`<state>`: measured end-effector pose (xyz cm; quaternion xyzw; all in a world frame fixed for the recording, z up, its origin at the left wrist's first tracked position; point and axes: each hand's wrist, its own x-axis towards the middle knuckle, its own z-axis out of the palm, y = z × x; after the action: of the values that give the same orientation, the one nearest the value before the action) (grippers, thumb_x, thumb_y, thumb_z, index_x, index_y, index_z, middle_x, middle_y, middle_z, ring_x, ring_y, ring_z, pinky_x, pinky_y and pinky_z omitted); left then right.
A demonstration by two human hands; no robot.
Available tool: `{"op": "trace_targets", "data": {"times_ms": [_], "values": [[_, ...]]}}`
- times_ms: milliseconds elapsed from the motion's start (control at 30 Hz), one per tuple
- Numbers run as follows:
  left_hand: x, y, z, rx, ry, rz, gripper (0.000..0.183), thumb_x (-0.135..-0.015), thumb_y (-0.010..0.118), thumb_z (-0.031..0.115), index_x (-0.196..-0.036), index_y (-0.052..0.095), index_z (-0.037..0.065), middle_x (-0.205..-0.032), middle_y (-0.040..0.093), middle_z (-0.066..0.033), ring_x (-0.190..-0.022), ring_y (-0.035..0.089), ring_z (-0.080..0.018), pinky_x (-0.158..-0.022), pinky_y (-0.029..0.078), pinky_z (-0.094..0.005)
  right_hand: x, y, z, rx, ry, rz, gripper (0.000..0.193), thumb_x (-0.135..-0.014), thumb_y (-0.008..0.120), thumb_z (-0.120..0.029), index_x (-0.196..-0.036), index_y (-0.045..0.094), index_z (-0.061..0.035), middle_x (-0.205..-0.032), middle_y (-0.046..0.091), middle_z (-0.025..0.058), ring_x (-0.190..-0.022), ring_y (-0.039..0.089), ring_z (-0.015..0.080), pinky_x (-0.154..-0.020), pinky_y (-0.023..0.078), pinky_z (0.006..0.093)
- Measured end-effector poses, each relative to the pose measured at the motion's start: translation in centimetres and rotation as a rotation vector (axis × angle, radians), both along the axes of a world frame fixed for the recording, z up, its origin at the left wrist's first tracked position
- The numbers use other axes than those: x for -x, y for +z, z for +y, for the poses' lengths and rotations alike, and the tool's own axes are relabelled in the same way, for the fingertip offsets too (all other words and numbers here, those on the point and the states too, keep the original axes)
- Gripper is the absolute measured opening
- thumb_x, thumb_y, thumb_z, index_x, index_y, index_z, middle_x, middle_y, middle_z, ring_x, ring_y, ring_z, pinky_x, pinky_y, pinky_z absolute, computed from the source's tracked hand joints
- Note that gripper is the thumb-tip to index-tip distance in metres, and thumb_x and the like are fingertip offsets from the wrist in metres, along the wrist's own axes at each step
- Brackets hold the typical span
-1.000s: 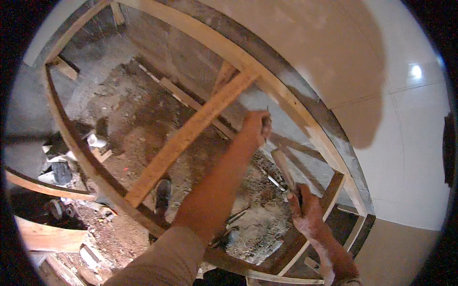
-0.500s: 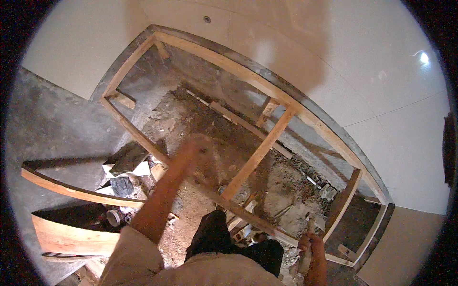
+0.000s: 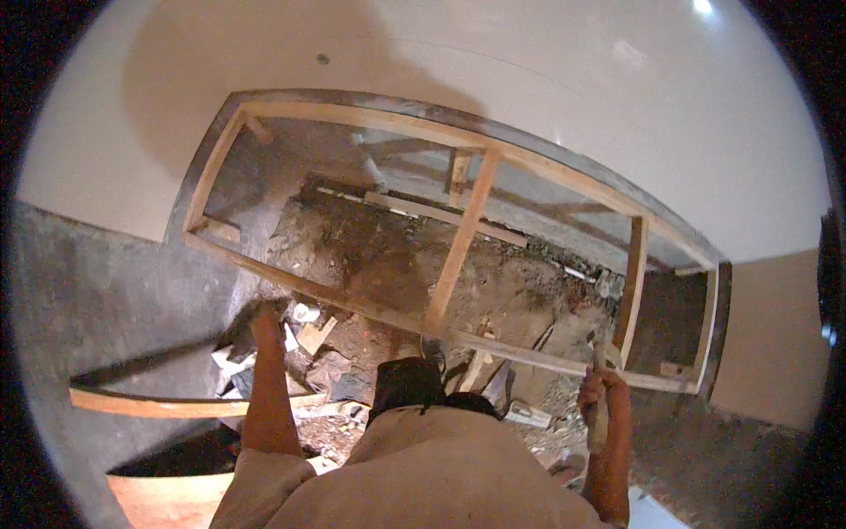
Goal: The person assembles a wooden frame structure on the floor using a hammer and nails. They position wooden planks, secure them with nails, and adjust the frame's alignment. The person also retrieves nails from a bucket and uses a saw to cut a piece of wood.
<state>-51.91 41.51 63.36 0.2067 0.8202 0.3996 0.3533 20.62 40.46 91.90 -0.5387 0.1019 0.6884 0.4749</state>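
Note:
A wooden frame (image 3: 467, 238) of pale battens lies in front of me, with crosspieces between its long rails. My right hand (image 3: 604, 392) is closed round the pale handle of a hammer (image 3: 599, 423), whose head is up beside the frame's near rail, close to a crosspiece on the right. On the other side, my left hand (image 3: 267, 319) reaches down just outside the near rail, above the rubble. Motion smears its fingers, and whether it holds anything does not show.
Dirt and rubble (image 3: 352, 238) show through the frame. Offcuts (image 3: 317, 335) and debris lie between it and me. A curved wooden piece (image 3: 176, 405) and a broad board (image 3: 172, 498) stand at the left. A pale wall (image 3: 564, 106) rises behind the frame.
My left hand has moved from over the frame's near rail out to the left and lower. My right hand still grips the hammer. The view has shifted and turned.

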Motion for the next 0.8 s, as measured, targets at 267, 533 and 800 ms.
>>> {"op": "trace_targets", "data": {"times_ms": [267, 533, 800], "values": [[9.6, -3.2, -9.9, 0.392, -0.752, 1.021, 0.029, -0.092, 0.055, 0.019, -0.108, 0.074, 0.004, -0.101, 0.073, -0.0218, -0.087, 0.073, -0.0328, -0.074, 0.057, -0.0483, 1.7, -4.8, -10.7, -0.097, -0.306, 0.337, 0.013, -0.095, 0.051, -0.012, -0.097, 0.055, 0.0001, -0.066, 0.05, -0.0007, -0.051, 0.048, 0.0108, -0.05, 0.045, 0.0287], [11.5, 8.8, -9.1, 0.668, -0.963, 1.115, 0.025, -0.089, 0.063, 0.027, -0.092, 0.073, 0.004, -0.088, 0.072, -0.0188, -0.081, 0.072, -0.0329, -0.071, 0.056, -0.0469, 6.7, -11.8, -25.0, 0.068, -0.532, 0.126, 0.013, -0.092, 0.05, -0.013, -0.081, 0.053, -0.0055, -0.061, 0.05, 0.0028, -0.052, 0.052, 0.0156, -0.052, 0.052, 0.0313], [5.9, 9.7, -1.0, 0.32, -1.45, 1.278, 0.032, -0.085, 0.073, 0.034, -0.076, 0.073, 0.004, -0.075, 0.07, -0.0157, -0.073, 0.07, -0.0326, -0.067, 0.055, -0.0454, 9.4, -20.5, -38.3, 0.19, -0.649, 0.035, 0.015, -0.077, 0.057, -0.005, -0.091, 0.058, -0.0001, -0.061, 0.05, 0.0048, -0.049, 0.051, 0.0193, -0.049, 0.049, 0.0285]]}}
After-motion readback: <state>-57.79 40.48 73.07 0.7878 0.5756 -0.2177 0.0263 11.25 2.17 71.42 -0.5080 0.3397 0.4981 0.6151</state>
